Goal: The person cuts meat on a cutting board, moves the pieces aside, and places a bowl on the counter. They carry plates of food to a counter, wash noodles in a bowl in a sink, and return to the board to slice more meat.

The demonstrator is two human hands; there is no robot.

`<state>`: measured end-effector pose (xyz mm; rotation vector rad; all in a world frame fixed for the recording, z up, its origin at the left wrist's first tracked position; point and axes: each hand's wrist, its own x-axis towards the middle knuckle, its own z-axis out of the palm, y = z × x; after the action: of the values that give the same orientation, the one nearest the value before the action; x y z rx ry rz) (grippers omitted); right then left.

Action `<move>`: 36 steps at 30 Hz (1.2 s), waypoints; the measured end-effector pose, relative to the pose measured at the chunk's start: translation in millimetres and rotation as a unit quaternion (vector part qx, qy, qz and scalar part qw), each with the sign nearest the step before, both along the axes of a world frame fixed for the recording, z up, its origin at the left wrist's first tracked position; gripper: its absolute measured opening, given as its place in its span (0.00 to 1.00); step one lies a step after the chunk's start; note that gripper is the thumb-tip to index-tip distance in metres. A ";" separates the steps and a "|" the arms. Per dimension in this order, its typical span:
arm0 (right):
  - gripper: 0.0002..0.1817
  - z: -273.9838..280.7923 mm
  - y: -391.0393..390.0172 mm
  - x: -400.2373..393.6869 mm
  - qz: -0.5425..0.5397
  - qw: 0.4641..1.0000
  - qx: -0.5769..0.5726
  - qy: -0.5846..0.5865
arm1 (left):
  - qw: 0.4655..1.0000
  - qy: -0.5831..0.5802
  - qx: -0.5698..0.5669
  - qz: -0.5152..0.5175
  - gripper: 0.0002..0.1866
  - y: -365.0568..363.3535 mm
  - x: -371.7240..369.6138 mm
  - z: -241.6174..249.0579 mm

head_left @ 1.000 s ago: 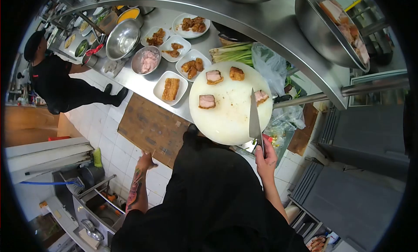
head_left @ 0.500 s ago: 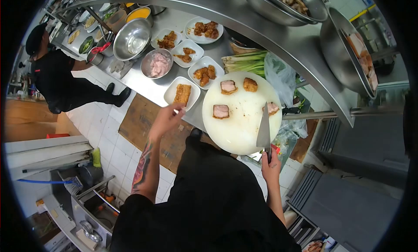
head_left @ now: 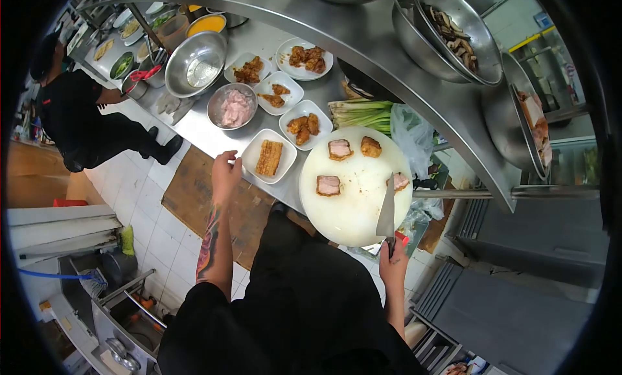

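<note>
My right hand [head_left: 393, 266] is closed round the dark handle of a kitchen knife [head_left: 387, 212]. The blade points away from me over the right side of a round white cutting board [head_left: 356, 219], its tip partly covering a piece of pork belly [head_left: 401, 181]. Three more browned chunks lie on the board, among them a pork piece [head_left: 328, 185] at the left. Beside the counter edge my left hand [head_left: 226, 172] is held with its fingers loosely apart and nothing visible in them. Just right of it, a white square dish [head_left: 287, 161] holds a slab of crisp-skinned meat [head_left: 269, 158].
Plates of fried pieces [head_left: 302, 127], a bowl of pink paste [head_left: 234, 108] and a steel bowl [head_left: 196, 59] stand behind. Green stalks [head_left: 363, 114] lie beyond the board. A steel shelf [head_left: 363, 48] with bowls overhangs it. Another person [head_left: 81, 109] stands at left.
My left hand has drawn back leftward from the dish, its fingers loosening. The knife stays in my right hand over the board. The camera view has shifted slightly.
</note>
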<state>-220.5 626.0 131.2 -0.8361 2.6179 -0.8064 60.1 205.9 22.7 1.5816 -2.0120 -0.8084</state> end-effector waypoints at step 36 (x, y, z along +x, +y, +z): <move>0.31 -52.8 -62.3 107.8 -0.067 0.987 -0.022 0.148 | 0.941 0.268 0.182 -0.098 0.19 1.3 95.5 -64.8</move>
<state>-112.7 563.6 78.4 -0.8577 2.9534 -0.8342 155.5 207.1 -42.1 1.1586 -1.6897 -1.5706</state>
